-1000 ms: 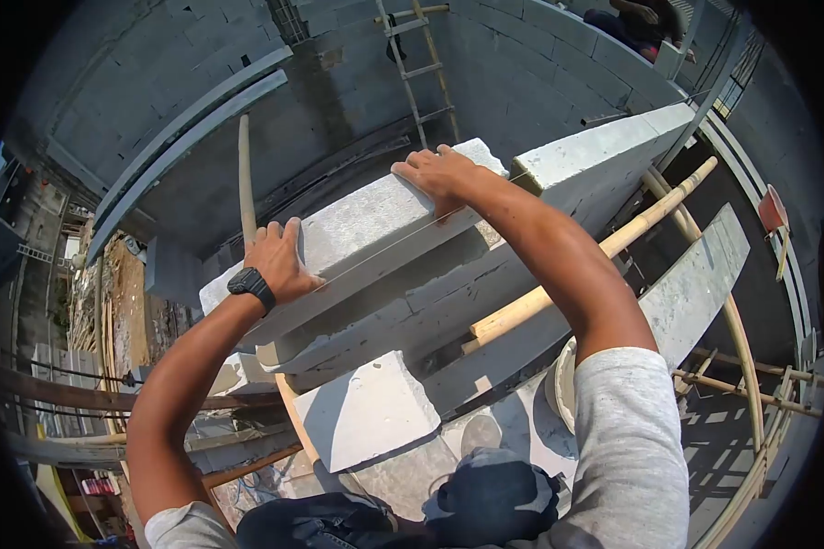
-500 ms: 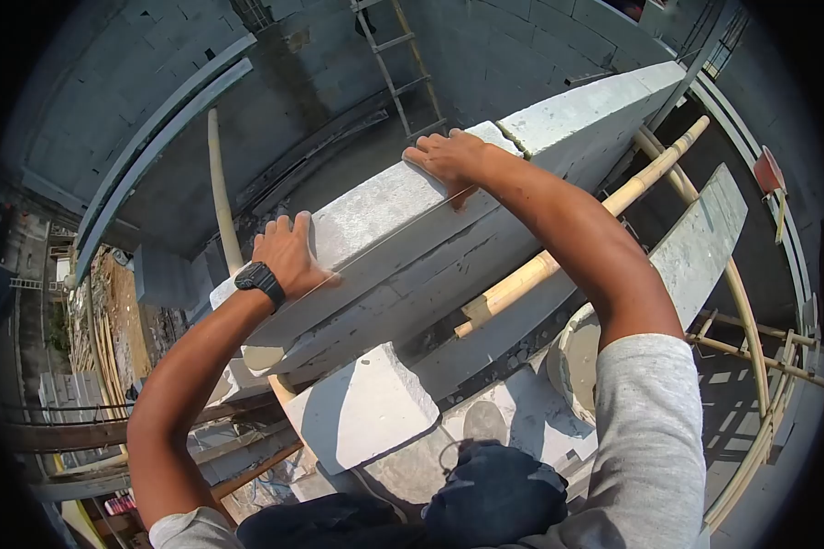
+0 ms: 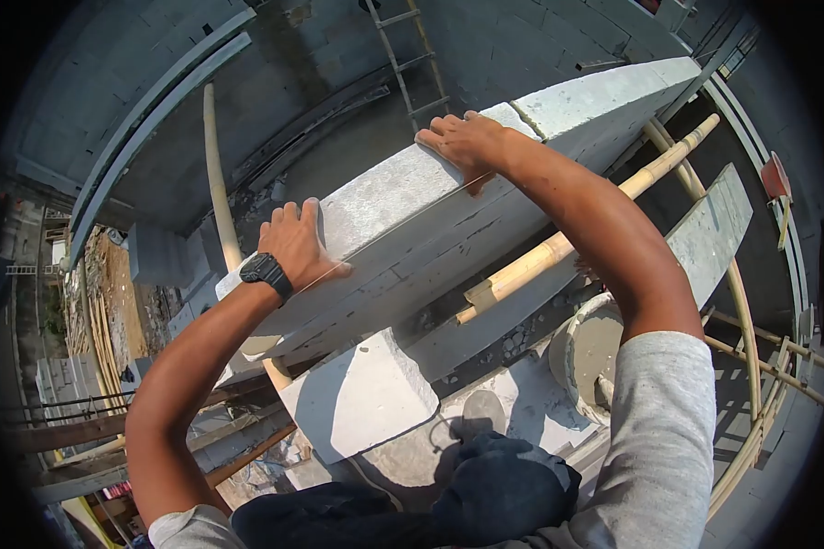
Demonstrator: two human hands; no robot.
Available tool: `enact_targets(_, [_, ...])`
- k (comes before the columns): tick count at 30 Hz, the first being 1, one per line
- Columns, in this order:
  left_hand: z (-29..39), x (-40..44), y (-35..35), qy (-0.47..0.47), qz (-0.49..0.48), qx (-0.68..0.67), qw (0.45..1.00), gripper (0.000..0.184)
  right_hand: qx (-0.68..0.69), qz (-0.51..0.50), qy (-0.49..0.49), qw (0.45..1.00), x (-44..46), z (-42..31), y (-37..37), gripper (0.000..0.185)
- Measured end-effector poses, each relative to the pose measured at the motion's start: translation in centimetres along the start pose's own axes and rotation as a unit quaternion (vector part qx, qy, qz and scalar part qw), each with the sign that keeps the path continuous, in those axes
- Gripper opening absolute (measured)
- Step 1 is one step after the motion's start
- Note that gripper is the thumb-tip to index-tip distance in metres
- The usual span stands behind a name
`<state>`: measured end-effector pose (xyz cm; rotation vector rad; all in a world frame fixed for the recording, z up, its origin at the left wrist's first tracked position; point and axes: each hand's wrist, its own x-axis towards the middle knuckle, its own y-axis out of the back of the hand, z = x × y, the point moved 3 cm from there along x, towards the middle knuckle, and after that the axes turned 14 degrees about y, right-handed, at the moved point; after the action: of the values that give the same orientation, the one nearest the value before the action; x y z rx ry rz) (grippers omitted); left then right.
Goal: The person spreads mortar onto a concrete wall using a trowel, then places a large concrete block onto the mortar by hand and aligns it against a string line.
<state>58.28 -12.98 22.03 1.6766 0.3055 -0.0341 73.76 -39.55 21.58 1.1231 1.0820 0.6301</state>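
A long pale aerated concrete block [image 3: 384,203] lies along the top of a block wall [image 3: 412,274]. Near its left end, my left hand [image 3: 295,245], with a black watch on the wrist, grips it, fingers over the top and thumb along the near edge. Toward the other end, my right hand [image 3: 467,146] clasps the same block, fingers across the top and thumb down the near face. A thin string [image 3: 384,230] runs along the near upper edge. Just past my right hand, a narrow joint separates it from a neighbouring block [image 3: 604,98].
Below the wall lie a broken-edged block [image 3: 366,395] and a bucket [image 3: 566,366] of grey mortar. A bamboo pole [image 3: 604,222] juts out beside my right forearm, with a board [image 3: 712,233] beyond. Across the wall, a ladder [image 3: 414,62] leans in the deep space.
Both hands keep their hold on the block. The view has shifted slightly, and more of the mortar bucket shows beside my right arm.
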Motion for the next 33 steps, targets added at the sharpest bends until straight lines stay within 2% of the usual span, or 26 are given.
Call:
enact_targets(8, [0.3,0.2,-0.1,0.004,-0.014,-0.007,1.000,0.118,-0.031,0.023,0.028,0.999,0.2,0.4,-0.4,0.125])
enact_targets(10, [0.2,0.2,-0.3,0.000,-0.010,-0.007,1.000,0.120,0.012,0.002,0.014,1.000,0.1,0.4,0.0,0.120])
enact_targets(12, [0.3,0.3,-0.3,0.000,-0.004,-0.007,1.000,0.122,0.121,-0.059,-0.050,0.990,-0.1,1.0,0.6,0.117])
enact_targets(14, [0.4,0.1,-0.1,0.004,-0.006,-0.004,1.000,0.123,0.206,-0.027,-0.108,0.972,-1.4,2.6,1.9,0.115])
enact_targets(15, [0.4,0.0,-0.1,0.003,-0.014,-0.007,1.000,0.125,0.229,0.032,-0.124,0.965,-2.3,4.0,2.5,0.114])
enact_targets(16, [0.3,0.0,-0.1,0.002,-0.022,-0.012,1.000,0.128,0.214,0.164,-0.089,0.959,-3.5,6.2,2.9,0.100])
enact_targets(17, [0.4,0.2,0.1,0.001,-0.025,-0.019,0.999,0.130,0.197,0.276,-0.103,0.935,-5.2,7.5,3.9,0.089])
enact_targets(18, [0.1,0.4,0.4,-0.003,-0.028,-0.052,0.998,0.132,0.143,0.375,-0.142,0.905,-7.1,8.5,4.1,0.077])
enact_targets(20, [-1.9,1.2,0.7,-0.016,-0.036,-0.115,0.993,0.135,0.150,0.516,-0.175,0.825,-11.5,9.6,4.1,0.054])
enact_targets(21, [-3.6,1.6,1.3,-0.046,0.011,-0.167,0.985,0.122,0.156,0.577,-0.188,0.779,-13.4,9.8,3.3,0.045])
enact_targets(23, [-6.7,-0.1,5.5,-0.047,0.090,-0.278,0.955,0.092,0.193,0.665,-0.293,0.659,-16.9,7.9,0.6,0.028])
enact_targets(24, [-8.0,-2.3,8.2,-0.062,0.143,-0.313,0.937,0.070,0.208,0.678,-0.326,0.626,-18.0,7.0,-1.6,0.026])
enact_targets(25, [-8.6,-5.6,10.6,-0.061,0.180,-0.371,0.909,0.061,0.227,0.687,-0.355,0.592,-18.5,6.2,-4.3,0.024])
enact_targets(26, [-9.0,-9.3,12.4,-0.055,0.221,-0.401,0.887,0.050,0.205,0.658,-0.369,0.624,-18.2,5.6,-7.0,0.022])
enact_targets(27, [-10.3,-12.8,12.1,-0.090,0.164,-0.421,0.888,0.045,0.216,0.616,-0.326,0.684,-17.3,4.4,-8.6,0.024])
enact_targets(28, [-11.6,-15.7,11.6,-0.116,0.107,-0.440,0.884,0.040,0.132,0.533,-0.292,0.783,-16.2,3.9,-9.9,0.037])
enact_targets(29, [-11.9,-17.3,10.1,-0.148,-0.026,-0.442,0.884,0.039,0.073,0.444,-0.264,0.853,-15.0,2.2,-9.8,0.066])
enact_targets(30, [-12.0,-18.6,7.8,-0.176,-0.152,-0.447,0.864,0.038,0.033,0.386,-0.221,0.895,-13.9,2.3,-10.1,0.090])
enact_targets(32, [-14.6,-19.2,-0.4,-0.030,-0.274,-0.326,0.904,0.041,0.014,0.319,-0.175,0.931,-12.1,2.3,-8.9,0.109])
enact_targets(33, [-16.8,-18.7,-6.4,0.015,-0.224,-0.293,0.929,0.050,0.027,0.295,-0.150,0.943,-11.3,3.0,-8.4,0.115])
